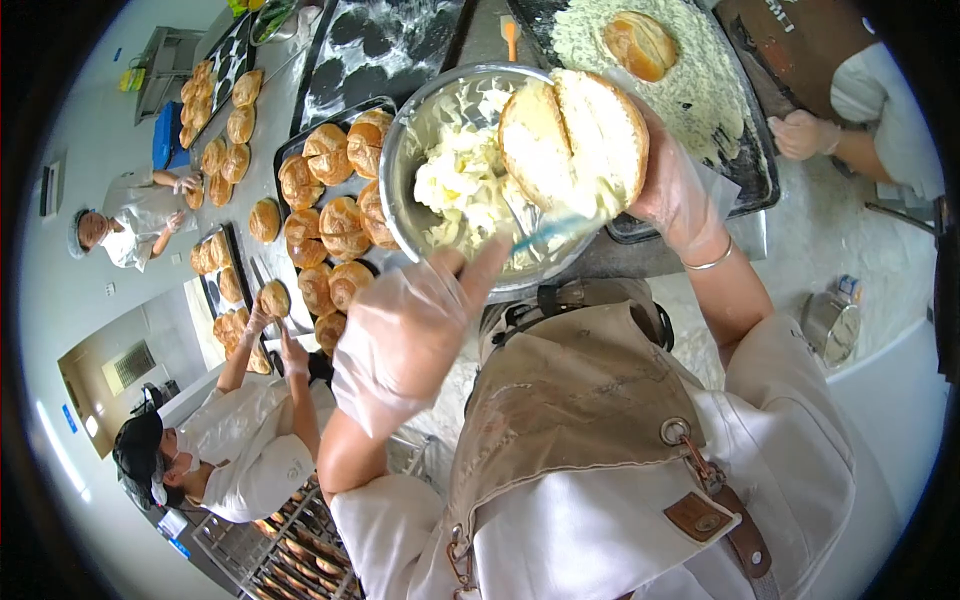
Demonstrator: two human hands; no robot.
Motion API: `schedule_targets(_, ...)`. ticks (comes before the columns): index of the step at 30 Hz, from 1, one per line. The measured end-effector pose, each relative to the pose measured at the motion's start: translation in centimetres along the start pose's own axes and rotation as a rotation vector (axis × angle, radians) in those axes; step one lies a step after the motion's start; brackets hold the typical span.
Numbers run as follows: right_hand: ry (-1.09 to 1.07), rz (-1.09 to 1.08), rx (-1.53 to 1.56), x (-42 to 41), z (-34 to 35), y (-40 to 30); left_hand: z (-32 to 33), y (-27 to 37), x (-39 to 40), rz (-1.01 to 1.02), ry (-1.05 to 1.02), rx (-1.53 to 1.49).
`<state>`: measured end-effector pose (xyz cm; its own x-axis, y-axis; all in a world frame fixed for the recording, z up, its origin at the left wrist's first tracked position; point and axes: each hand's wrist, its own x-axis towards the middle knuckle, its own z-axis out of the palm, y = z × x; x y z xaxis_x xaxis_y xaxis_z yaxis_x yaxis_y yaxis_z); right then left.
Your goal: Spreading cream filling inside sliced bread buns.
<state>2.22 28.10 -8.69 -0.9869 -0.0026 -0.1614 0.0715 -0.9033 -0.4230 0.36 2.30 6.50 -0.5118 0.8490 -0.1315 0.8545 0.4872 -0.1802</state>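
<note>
A round bread bun (536, 146), split open with its cut faces up, rests in my gloved right hand (671, 184). Pale cream covers much of its cut surface. My gloved left hand (409, 337) grips a blurred teal-coloured spreading tool (559, 231), which reaches to the bun's near edge. Under both stands a steel mixing bowl (401, 225) with a mound of pale cream (457, 176) inside. Part of the bowl is hidden by the bun and my left hand.
Left of the bowl, split buns fill a black tray (281, 161). Another tray (765, 191) holds whitish crumbly coating and one bun (640, 46). An orange-handled spatula (511, 37) lies behind the bowl. Co-workers stand left and right; one gloved hand (806, 135) is near the coating tray.
</note>
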Motion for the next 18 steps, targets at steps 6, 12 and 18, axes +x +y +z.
schedule_targets(6, -0.14, -0.097, -0.322, -0.7, 1.3, -0.4, 0.9, -1.4, -1.4, -0.076, 0.016, -0.364)
schedule_targets(12, 0.09, -0.004, -0.183, -0.6, 1.0, -0.1, 3.1, -1.8, -0.3, -0.201, 0.242, -0.083)
schedule_targets(18, 0.031, -0.128, -0.419, -1.3, 1.3, -0.7, 0.7, -0.8, -3.1, -0.159, -0.002, -0.347)
